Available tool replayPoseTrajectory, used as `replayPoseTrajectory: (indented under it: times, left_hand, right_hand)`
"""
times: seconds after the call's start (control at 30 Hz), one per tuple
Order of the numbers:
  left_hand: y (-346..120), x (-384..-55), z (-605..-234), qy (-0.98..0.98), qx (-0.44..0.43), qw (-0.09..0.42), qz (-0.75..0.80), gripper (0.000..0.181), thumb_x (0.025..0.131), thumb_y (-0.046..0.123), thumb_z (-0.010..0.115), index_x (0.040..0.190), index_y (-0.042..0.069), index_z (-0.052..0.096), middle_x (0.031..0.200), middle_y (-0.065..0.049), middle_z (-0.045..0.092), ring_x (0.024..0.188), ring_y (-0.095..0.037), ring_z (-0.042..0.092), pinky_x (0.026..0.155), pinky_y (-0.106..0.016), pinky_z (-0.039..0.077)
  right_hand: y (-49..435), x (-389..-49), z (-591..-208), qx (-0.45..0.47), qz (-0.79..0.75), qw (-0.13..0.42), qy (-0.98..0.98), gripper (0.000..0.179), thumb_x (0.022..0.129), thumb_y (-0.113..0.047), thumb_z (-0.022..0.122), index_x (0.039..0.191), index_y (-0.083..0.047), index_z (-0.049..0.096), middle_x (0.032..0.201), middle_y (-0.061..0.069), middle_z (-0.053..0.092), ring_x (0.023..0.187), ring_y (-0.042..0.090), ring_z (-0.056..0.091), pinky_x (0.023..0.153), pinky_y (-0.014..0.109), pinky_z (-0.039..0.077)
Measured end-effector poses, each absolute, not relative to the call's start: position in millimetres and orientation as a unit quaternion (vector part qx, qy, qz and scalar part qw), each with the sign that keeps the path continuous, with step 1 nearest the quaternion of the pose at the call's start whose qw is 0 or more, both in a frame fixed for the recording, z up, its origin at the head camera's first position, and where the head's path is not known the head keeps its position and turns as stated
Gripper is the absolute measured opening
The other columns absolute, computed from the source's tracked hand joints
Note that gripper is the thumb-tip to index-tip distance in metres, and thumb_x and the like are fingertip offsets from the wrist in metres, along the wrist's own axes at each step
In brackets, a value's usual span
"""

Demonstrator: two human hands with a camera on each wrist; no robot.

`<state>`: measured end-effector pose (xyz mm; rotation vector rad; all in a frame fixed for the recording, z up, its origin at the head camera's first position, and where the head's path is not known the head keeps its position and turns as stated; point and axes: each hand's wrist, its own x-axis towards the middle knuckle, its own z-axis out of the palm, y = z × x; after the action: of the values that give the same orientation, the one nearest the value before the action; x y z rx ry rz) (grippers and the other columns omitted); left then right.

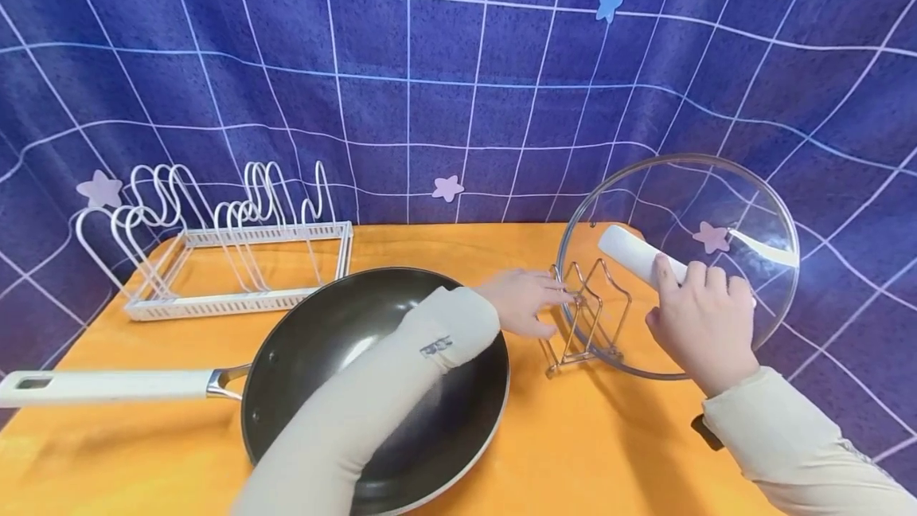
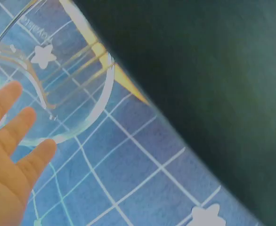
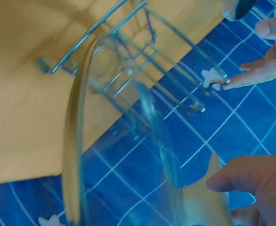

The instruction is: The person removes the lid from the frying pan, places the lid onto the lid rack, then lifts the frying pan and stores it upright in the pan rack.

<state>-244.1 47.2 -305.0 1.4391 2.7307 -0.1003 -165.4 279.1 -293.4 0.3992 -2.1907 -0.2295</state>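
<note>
My right hand [image 1: 705, 325] grips the white bar handle [image 1: 634, 255] of a round glass pot lid [image 1: 759, 205], which stands nearly upright. The lid's lower left edge is at a small wire lid rack [image 1: 591, 317]; whether it rests between the wires I cannot tell. My left hand [image 1: 523, 301] reaches over to the rack's left side with its fingers extended. The right wrist view puts a left fingertip at or very near the tip of a rack wire [image 3: 175, 70]. Spread fingers of the left hand [image 2: 11, 155] show in the left wrist view.
A dark wok [image 1: 322, 357] with a long cream handle [image 1: 107, 387] lies beneath my left forearm. Behind it on the left stands a white wire rack [image 1: 222, 305] with looped dividers. An orange cloth [image 1: 559, 436] covers the table, and a blue gridded curtain [image 1: 444, 46] hangs behind.
</note>
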Motion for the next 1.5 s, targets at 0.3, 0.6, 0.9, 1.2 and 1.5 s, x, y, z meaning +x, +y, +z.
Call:
replayPoseTrajectory:
  times: [0.3,0.6,0.9,1.2,1.5]
  left_hand:
    - [-8,-222,-289,0.884,0.463,0.022,-0.056,0.051,0.091,0.04,0.055,0.139,0.021,0.052,0.135,0.0,0.056,0.128,-0.019,0.047,0.109,-0.043,0.031]
    - [-80,-191,-285,0.893,0.445,-0.007,-0.062,0.041,0.088,0.038,0.06,0.126,0.021,0.064,0.118,0.005,0.066,0.114,-0.019,0.058,0.097,-0.04,0.043]
    - [-157,-163,-284,0.892,0.444,-0.062,-0.057,0.032,0.084,0.03,0.064,0.111,0.014,0.069,0.103,0.002,0.07,0.1,-0.021,0.063,0.091,-0.041,0.046]
    - [-217,-136,-288,0.928,0.368,-0.066,0.01,0.032,0.083,0.025,0.066,0.112,0.01,0.07,0.103,0.0,0.069,0.098,-0.026,0.062,0.089,-0.048,0.047]
    - [-267,-119,-296,0.951,0.303,-0.052,0.028,0.035,0.085,0.029,0.069,0.114,0.011,0.069,0.101,0.002,0.069,0.089,-0.018,0.063,0.084,-0.045,0.05]
  right_hand:
    - [248,-154,-305,0.262,0.003,0.467,-0.844,0.038,0.082,-0.027,0.041,0.096,-0.006,0.07,0.088,0.023,0.064,0.085,0.046,0.056,0.067,0.059,0.04]
    - [222,-143,-328,0.298,0.103,0.476,-0.821,0.037,0.086,-0.026,0.044,0.095,-0.004,0.072,0.082,0.016,0.065,0.08,0.041,0.058,0.068,0.055,0.041]
    - [198,-131,-355,0.293,0.235,0.413,-0.829,0.037,0.076,-0.013,0.061,0.109,0.0,0.068,0.084,0.012,0.068,0.074,0.032,0.061,0.066,0.049,0.045]
    - [173,-114,-362,0.144,0.389,0.124,-0.901,0.044,0.081,-0.009,0.07,0.124,-0.004,0.062,0.084,-0.002,0.068,0.05,0.001,0.043,0.043,0.021,0.036]
    - [160,-104,-371,0.087,0.515,-0.016,-0.853,0.052,0.086,-0.006,0.065,0.133,0.008,0.049,0.079,0.001,0.063,0.071,0.013,0.061,0.061,0.021,0.049]
